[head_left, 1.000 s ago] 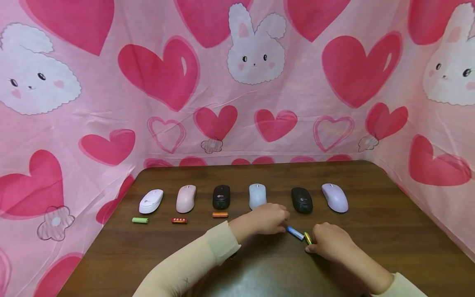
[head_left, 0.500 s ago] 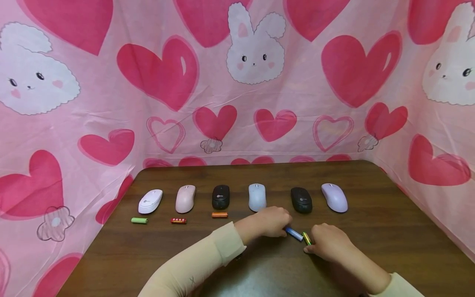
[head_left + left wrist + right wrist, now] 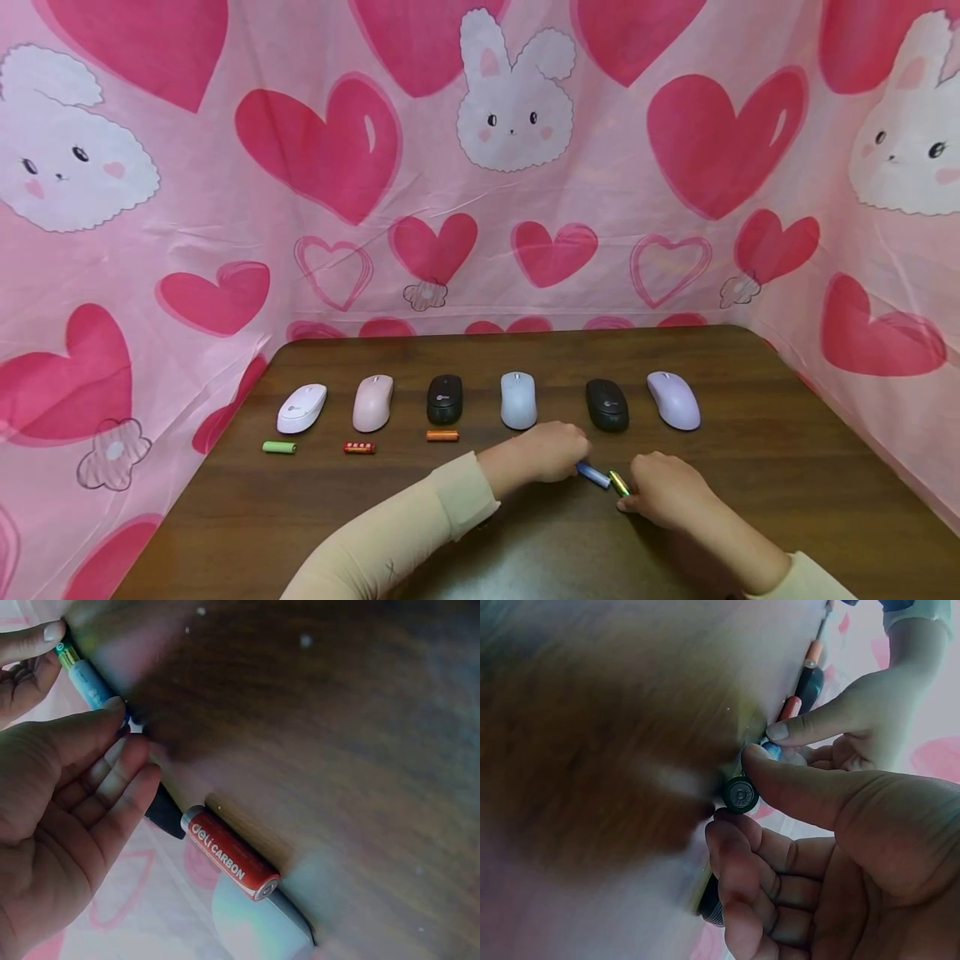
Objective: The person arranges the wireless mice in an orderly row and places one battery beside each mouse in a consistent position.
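My left hand (image 3: 553, 451) pinches a blue battery (image 3: 594, 476) by its left end, low over the table. Close by, my right hand (image 3: 666, 485) holds a green and gold battery (image 3: 618, 483) between thumb and fingers. The two batteries nearly meet end to end in the head view; the left wrist view shows the blue one (image 3: 91, 684) in line with the green one (image 3: 64, 652). Beside the left hand lies a red battery (image 3: 231, 853) lettered "deli CARBON", mostly hidden behind that hand in the head view.
A row of computer mice spans the table (image 3: 787, 467): white (image 3: 302, 408), pink (image 3: 372, 403), black (image 3: 445, 400), light blue (image 3: 518, 401), black (image 3: 607, 406) and lilac (image 3: 673, 401). Green (image 3: 280, 447), red-patterned (image 3: 359, 448) and orange (image 3: 442, 436) batteries lie before the left three.
My left hand has shifted slightly right and nearer along the blue battery, uncovering the light blue mouse and a bit of the red battery. My right hand stays almost still.
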A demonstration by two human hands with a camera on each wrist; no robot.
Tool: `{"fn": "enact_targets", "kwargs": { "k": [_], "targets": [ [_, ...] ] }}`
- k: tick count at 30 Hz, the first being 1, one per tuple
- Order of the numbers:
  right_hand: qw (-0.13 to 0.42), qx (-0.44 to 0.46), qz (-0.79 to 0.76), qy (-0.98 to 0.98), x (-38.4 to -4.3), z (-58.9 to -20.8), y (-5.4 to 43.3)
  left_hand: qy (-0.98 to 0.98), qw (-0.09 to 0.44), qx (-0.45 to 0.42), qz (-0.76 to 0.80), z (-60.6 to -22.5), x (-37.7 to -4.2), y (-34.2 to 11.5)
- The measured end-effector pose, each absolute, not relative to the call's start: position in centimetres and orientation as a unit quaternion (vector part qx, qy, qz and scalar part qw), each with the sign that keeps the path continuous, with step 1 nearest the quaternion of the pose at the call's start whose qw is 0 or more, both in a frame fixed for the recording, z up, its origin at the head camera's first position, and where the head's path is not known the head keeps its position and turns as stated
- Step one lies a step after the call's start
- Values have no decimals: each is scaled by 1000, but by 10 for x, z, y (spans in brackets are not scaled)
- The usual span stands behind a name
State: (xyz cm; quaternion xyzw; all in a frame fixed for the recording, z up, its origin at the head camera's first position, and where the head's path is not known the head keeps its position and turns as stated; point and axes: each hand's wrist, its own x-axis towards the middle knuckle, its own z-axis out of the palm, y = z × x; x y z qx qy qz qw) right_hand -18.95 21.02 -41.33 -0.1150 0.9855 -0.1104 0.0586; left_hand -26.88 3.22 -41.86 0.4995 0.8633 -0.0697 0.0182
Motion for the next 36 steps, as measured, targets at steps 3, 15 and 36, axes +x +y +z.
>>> {"fn": "enact_targets", "kwargs": {
  "k": [3, 15, 36],
  "targets": [
    [57, -118, -107, 986, -190, -414, 211, 865, 19, 497, -67, -419, -268, 32],
    [53, -136, -112, 983, -191, -416, 218, 857, -4, 509, -74, -418, -270, 29],
    [3, -214, -110, 971, -203, -414, 250, 866, 30, 488, 102, -415, -278, 18]
  ]
}}
